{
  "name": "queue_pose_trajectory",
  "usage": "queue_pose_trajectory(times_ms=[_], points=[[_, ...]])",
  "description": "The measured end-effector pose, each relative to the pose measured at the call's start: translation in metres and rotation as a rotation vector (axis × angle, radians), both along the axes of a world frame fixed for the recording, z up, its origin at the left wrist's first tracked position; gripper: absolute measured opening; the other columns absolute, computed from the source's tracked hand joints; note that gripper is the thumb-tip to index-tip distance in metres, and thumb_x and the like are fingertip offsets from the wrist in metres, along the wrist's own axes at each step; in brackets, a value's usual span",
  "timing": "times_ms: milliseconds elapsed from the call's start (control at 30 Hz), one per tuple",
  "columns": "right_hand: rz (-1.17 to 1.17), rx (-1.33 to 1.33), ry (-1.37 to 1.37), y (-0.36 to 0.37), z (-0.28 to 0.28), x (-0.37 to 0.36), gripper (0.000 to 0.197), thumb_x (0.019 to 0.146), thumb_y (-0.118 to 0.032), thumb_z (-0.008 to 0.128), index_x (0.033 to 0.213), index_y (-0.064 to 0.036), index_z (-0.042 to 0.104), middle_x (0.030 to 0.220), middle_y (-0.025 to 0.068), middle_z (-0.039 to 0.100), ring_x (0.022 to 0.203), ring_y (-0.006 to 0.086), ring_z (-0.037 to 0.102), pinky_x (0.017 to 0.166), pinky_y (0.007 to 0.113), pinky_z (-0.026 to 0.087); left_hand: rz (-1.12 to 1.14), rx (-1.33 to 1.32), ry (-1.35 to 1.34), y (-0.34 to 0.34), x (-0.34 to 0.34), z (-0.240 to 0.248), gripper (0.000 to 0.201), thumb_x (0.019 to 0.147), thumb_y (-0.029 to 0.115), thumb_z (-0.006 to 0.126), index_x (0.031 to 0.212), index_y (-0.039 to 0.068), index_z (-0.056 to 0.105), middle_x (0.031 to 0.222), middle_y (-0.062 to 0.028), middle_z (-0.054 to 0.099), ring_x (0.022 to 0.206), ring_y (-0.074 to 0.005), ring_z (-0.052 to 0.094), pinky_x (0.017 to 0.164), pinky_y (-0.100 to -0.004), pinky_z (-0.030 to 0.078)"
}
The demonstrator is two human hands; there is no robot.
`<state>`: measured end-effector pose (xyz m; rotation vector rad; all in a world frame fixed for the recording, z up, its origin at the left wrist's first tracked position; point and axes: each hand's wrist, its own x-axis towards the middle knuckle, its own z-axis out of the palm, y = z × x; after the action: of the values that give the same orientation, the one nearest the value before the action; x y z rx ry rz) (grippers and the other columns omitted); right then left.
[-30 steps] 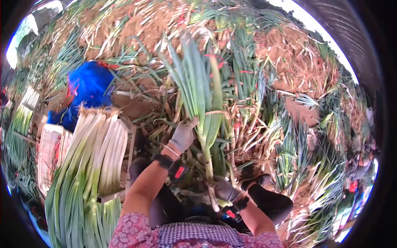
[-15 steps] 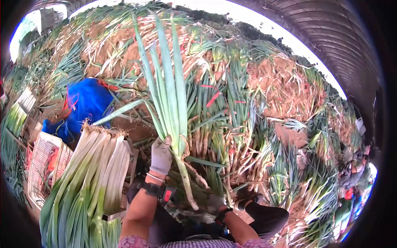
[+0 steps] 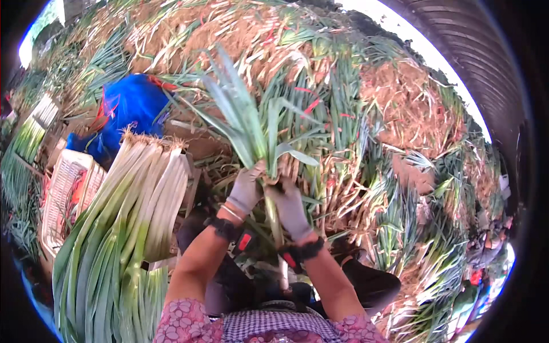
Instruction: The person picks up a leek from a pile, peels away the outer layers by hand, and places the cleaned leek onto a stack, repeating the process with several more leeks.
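Note:
A leek [image 3: 255, 128] stands upright in front of me, its green leaves fanned out at the top and its pale stem running down between my forearms. My gloved left hand [image 3: 246, 190] is closed round it where the leaves meet the stem. Close beside, my gloved right hand [image 3: 290, 210] is closed at the same spot, gripping by the outer leaves, some of which bend over to the right. What the right fingertips pinch is partly hidden. At my left lies a stack of trimmed leeks [image 3: 123, 206], white root ends away from me.
Left of the stack are a white plastic basket [image 3: 57, 200] and a blue mesh bundle [image 3: 134, 103]. Another leek stack [image 3: 37, 123] lies farther left. Untrimmed leeks with soil [image 3: 337, 108] cover the ground ahead and right. My dark-clad knee [image 3: 372, 286] juts out at right.
My right hand has come up from the leek's root end to the base of its leaves. The leek has sunk lower, and some leaves now fold to the right.

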<state>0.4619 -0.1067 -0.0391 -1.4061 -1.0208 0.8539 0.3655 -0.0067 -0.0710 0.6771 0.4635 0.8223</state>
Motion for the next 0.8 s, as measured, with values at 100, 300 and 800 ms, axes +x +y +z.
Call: queue_pose_trajectory(times_ms=[100, 300, 800], points=[[-0.026, 0.022, 0.289, 0.014, 0.000, -0.009, 0.024, 0.083, 0.000, 0.062, 0.106, 0.0000, 0.058, 0.090, 0.0017, 0.061, 0.079, 0.0100, 0.056, 0.071, 0.026, 0.046, 0.052, -0.105, -0.197, -0.003, 0.003, 0.019, 0.028, 0.094, 0.021, 0.061, 0.112, 0.000, 0.062, 0.094, -0.0046, 0.066, 0.082, -0.0148, 0.064, 0.075, -0.0304, 0.051], [-0.134, 0.240, 0.501, 0.026, -0.006, -0.030, 0.027, 0.076, 0.002, 0.067, 0.102, -0.0035, 0.060, 0.093, 0.0005, 0.063, 0.084, 0.0104, 0.058, 0.075, 0.025, 0.047, 0.208, 0.114, -0.008, 0.002, -0.002, 0.022, 0.023, 0.093, 0.015, 0.060, 0.107, -0.002, 0.064, 0.094, -0.0062, 0.067, 0.080, -0.0148, 0.064, 0.072, -0.0286, 0.052], [0.241, -0.601, -0.761, -0.131, -0.056, 0.065, 0.054, 0.078, -0.031, 0.071, 0.124, -0.0068, 0.055, 0.105, 0.0158, 0.066, 0.097, 0.0325, 0.063, 0.085, 0.038, 0.049, 0.192, -0.112, -0.178, 0.037, -0.027, 0.025, 0.024, 0.095, 0.020, 0.054, 0.104, -0.002, 0.059, 0.091, -0.0114, 0.065, 0.083, -0.0257, 0.065, 0.077, -0.0422, 0.055]])
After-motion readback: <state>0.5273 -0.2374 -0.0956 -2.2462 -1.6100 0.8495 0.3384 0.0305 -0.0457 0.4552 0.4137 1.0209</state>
